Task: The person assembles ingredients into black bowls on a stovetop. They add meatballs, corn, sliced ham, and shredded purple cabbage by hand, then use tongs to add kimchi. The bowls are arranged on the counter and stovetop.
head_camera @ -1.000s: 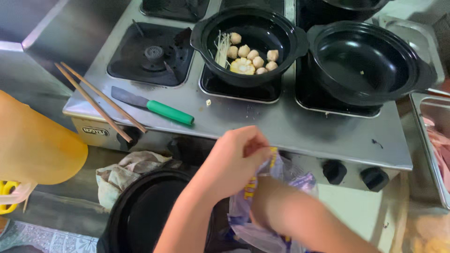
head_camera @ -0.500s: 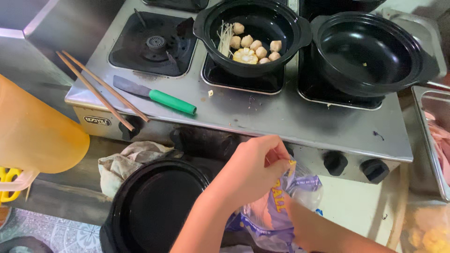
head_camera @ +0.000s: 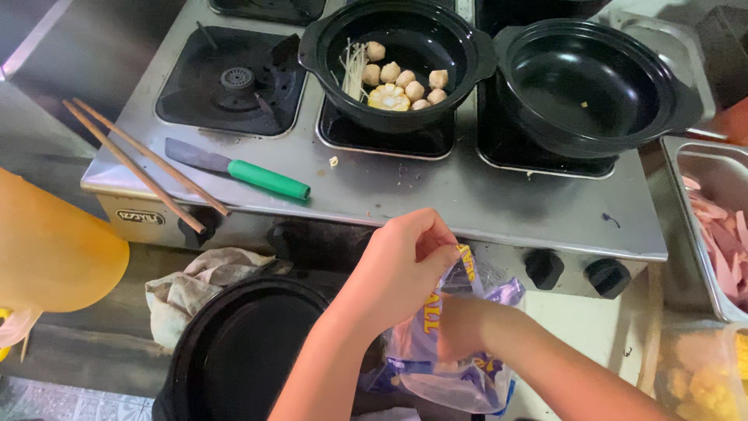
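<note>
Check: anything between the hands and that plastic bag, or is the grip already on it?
Nothing visible in the way. The left hand pinches the top edge of the plastic bag, and the right hand is already inside it, seen through the film. Its grip cannot be made out.

bare steel stove front [head_camera: 467,195] open, knife [head_camera: 238,169], chopsticks [head_camera: 144,162] leftward

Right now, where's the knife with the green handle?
In the head view, the green-handled knife lies flat on the front left of the steel stove top, between the wooden chopsticks and the pot of food.
</note>
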Demonstrator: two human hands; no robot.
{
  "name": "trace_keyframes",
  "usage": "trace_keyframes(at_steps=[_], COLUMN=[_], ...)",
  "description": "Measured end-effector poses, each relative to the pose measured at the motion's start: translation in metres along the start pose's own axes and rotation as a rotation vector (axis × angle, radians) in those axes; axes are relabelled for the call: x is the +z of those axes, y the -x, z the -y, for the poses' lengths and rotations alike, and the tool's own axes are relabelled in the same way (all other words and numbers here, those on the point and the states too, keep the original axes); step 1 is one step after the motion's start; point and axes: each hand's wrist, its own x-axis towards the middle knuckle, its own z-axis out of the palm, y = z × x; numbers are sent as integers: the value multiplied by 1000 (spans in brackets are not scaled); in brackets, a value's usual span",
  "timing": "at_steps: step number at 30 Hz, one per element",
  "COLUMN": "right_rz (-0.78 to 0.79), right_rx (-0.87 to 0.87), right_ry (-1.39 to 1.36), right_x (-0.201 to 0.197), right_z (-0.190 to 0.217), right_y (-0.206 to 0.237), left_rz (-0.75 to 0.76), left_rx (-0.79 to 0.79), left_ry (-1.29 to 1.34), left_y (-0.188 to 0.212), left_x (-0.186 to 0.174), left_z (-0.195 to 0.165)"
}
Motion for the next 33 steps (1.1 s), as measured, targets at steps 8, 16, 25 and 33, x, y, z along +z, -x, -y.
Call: trace_keyframes(at_steps=[8, 16, 25, 33], right_rz=[203, -44, -339, -674], right_rx=[44, -14, -49, 199], right_ry=[-226, -162, -716, -765], right_x=[-2, 17, -1, 36], right_z=[-9, -7, 20, -75], right_y=[4, 15, 115, 221], left_rz=[15, 58, 206, 365], left_rx=[-47, -80, -255, -204], left_ry=[15, 55, 463, 847], left_y=[-5, 3, 7, 10], left_x=[3, 8, 20, 126], left_z=[-3, -11, -23, -44])
